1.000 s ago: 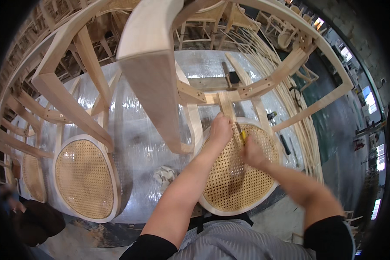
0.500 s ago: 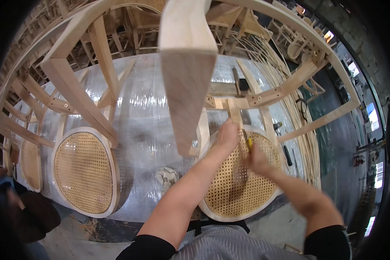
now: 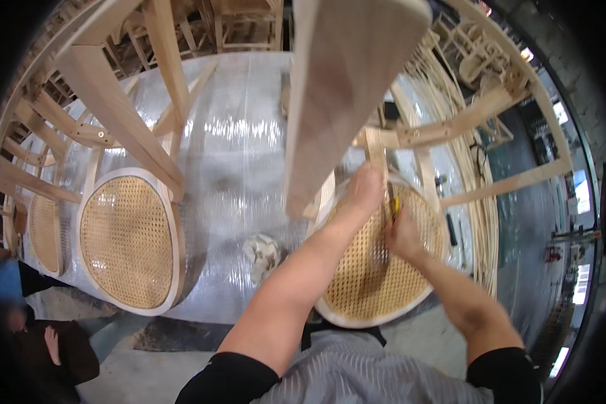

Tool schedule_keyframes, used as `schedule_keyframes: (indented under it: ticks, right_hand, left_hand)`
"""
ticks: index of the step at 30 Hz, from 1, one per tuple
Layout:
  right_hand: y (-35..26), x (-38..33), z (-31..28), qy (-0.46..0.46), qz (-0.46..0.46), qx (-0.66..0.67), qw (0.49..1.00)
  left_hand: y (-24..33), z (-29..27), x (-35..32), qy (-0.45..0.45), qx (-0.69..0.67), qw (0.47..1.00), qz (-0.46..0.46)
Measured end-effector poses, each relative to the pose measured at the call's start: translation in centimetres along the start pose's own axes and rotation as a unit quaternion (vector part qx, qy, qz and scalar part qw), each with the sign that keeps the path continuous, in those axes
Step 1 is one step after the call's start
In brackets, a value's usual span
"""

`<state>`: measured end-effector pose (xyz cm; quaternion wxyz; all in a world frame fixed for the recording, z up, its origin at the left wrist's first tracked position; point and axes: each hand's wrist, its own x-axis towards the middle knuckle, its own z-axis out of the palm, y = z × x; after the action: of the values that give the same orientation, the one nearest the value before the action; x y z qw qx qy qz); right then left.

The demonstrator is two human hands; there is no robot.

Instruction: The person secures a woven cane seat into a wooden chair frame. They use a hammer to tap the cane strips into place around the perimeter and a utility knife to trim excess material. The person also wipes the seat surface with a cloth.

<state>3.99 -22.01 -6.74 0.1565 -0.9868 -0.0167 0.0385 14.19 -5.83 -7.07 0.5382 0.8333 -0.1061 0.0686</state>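
Pale flat wooden slat (image 3: 376,149) is grasped by the left hand (image 3: 366,188); the right hand (image 3: 402,234) clenches a yellow-handled tool (image 3: 396,203). Slipping could gouge the tan woven-cane panel (image 3: 367,289).

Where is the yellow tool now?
Right of centre in the head view: the yellow tool is in the right hand, beside the left hand, over the woven panel.

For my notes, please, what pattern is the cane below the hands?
The cane is a tan openwork lattice (head view).

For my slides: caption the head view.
Left hand at wooden slat, right hand holding partly yellow tool over cane panel.
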Motion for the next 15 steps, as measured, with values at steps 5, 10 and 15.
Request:
schedule_keyframes:
  ticks: [5,10,15]
  right_hand:
    - [1.7,-1.7,-3.9,-0.002,-0.003,0.013,1.0]
    - [-1.2,-6.6,-7.7,0.036,0.082,0.107,0.99]
    - [1.5,-17.5,-7.6,0.086,0.179,0.281,0.939]
  left_hand:
    - [2.1,1.3,-0.2,-0.037,-0.005,0.999,0.013]
    - [0.6,-0.3,0.6,-0.019,0.045,0.999,-0.021]
    - [2.2,-1.6,4.4,-0.021,-0.034,0.966,-0.257]
